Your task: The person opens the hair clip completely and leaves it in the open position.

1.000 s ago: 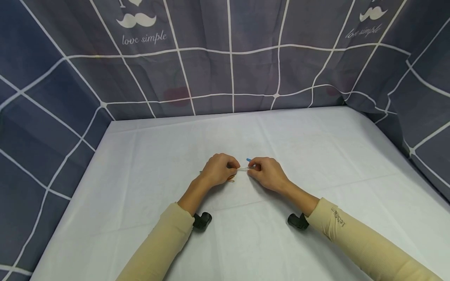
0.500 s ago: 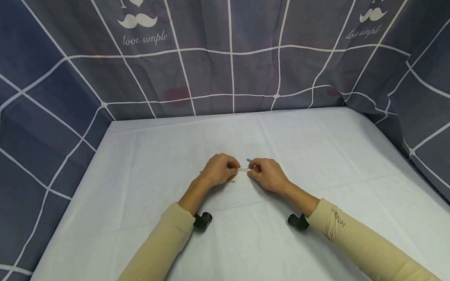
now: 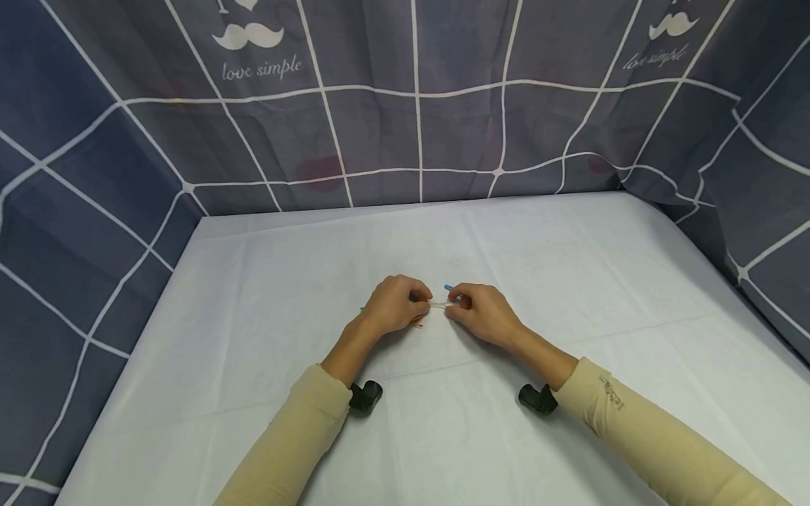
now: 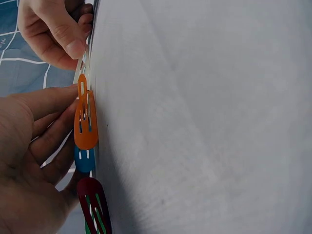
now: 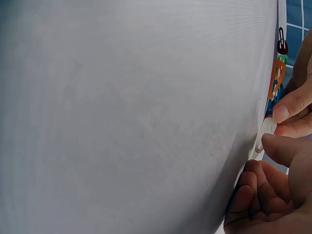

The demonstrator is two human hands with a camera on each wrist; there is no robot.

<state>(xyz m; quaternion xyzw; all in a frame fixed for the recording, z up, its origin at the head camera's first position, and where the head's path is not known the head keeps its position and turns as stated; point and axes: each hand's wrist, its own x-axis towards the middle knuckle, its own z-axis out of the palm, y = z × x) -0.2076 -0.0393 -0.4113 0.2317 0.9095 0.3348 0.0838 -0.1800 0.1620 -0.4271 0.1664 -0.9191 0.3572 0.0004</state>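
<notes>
Near the middle of the table my left hand [image 3: 396, 303] and right hand [image 3: 484, 311] face each other, a short gap between their fingertips. A white snap hair clip [image 5: 264, 132] bridges that gap. My right thumb and fingers pinch one end of it, while the left thumb and fingers pinch at its other end. Below the left fingers, in the left wrist view, an orange hair clip [image 4: 86, 129] overlaps a blue hair clip [image 4: 85, 160]. Lower still are a dark red hair clip [image 4: 92, 202] and a green one mostly behind it. The left palm hides part of this group.
A small blue tip [image 3: 448, 287] shows just beyond the right fingers. White cloth covers the table [image 3: 285, 281]. Dark gridded curtains [image 3: 367, 133] stand along its back and sides. Each wrist carries a black camera [image 3: 365, 398].
</notes>
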